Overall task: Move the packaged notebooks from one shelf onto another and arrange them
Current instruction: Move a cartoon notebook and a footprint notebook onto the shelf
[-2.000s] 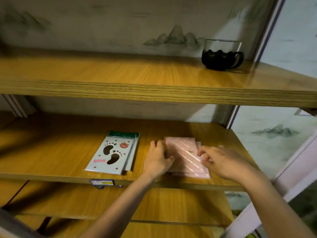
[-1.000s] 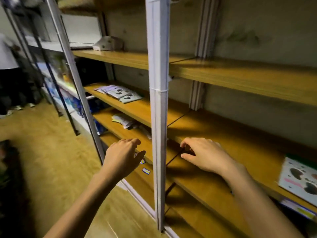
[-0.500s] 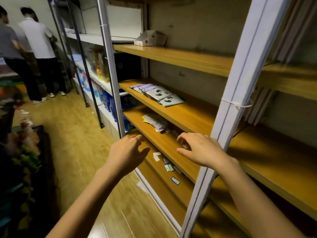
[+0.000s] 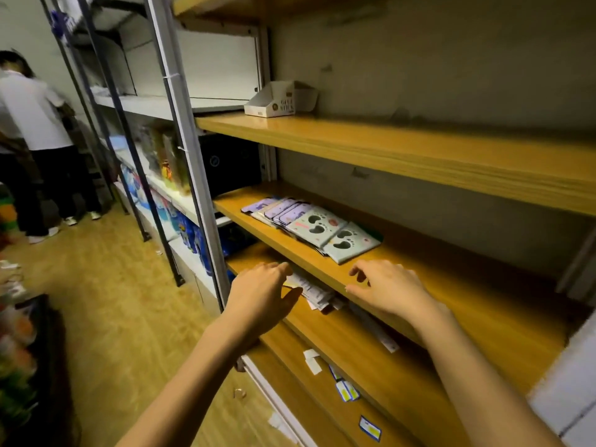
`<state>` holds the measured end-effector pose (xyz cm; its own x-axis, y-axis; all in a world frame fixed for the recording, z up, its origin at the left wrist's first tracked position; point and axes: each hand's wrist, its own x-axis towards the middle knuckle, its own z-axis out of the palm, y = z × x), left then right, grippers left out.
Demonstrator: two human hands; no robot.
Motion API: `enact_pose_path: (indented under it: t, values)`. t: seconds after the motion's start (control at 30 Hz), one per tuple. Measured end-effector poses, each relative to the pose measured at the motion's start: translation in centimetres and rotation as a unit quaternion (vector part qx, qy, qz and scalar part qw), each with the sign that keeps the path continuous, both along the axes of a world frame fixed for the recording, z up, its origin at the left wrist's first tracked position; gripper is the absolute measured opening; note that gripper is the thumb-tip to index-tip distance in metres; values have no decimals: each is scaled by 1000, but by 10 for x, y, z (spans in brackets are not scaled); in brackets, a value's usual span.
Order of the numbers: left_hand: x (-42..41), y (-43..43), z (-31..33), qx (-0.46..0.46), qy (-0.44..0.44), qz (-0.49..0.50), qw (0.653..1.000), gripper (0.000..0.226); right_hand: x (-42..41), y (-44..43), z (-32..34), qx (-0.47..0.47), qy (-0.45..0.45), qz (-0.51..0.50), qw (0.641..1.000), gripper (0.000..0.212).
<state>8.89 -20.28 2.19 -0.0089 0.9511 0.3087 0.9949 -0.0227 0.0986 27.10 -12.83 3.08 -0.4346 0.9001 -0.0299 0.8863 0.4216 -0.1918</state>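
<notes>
Hovering with fingers loosely spread and nothing in its grasp, the person's right hand (image 4: 388, 290) is hanging over the near edge of the middle orange-brown wooden shelf (image 4: 458, 285), just near of the packaged notebooks; whether its fingertips are touching the wood cannot be told. The left hand (image 4: 263, 293) is likewise reaching out empty, fingers relaxed and thumb apart, at the front of the lower wooden shelf (image 4: 364, 356), its fingertips close to a loose pile of white printed paper slips (image 4: 314, 290) lying there. The row of flat plastic-wrapped notebooks (image 4: 311, 225) is lying fanned and overlapping on the middle shelf, the pale ones with black footprint designs at the right end and purple-toned ones at the far left. Above, a white open cardboard display box (image 4: 279, 98) is sitting on the upper wooden shelf (image 4: 403, 146). A grey metal upright post (image 4: 188, 150) is framing the unit's left side. Far left, a person in a white shirt (image 4: 30, 114) is standing on the yellowish wood-look floor (image 4: 106, 304).
</notes>
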Motion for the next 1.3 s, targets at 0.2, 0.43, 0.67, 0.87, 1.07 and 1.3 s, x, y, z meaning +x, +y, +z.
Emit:
enact_pose_path:
  t: [0.2, 0.43, 0.67, 0.87, 1.07, 1.3]
  values:
    - [-40, 62, -10, 0, -21, -35, 999, 37, -42, 56, -12, -28, -7, -50, 998, 42]
    - [-90, 146, -20, -4, -35, -84, 996, 41, -88, 112, -35, -53, 48, -152, 986, 58]
    - [-141, 229, -14, -23, -36, -156, 987, 37, -155, 163, -43, -89, 168, -343, 920, 107]
    - [-172, 276, -13, -32, -40, -207, 977, 37, -199, 197, -45, -94, 81, -411, 903, 127]
    - [-189, 299, -24, -40, -48, -229, 971, 26, -191, 216, -49, -138, 131, -452, 871, 136]
    - [-182, 317, -31, -54, -80, -206, 974, 32, -164, 203, -52, -52, 368, -484, 792, 57]
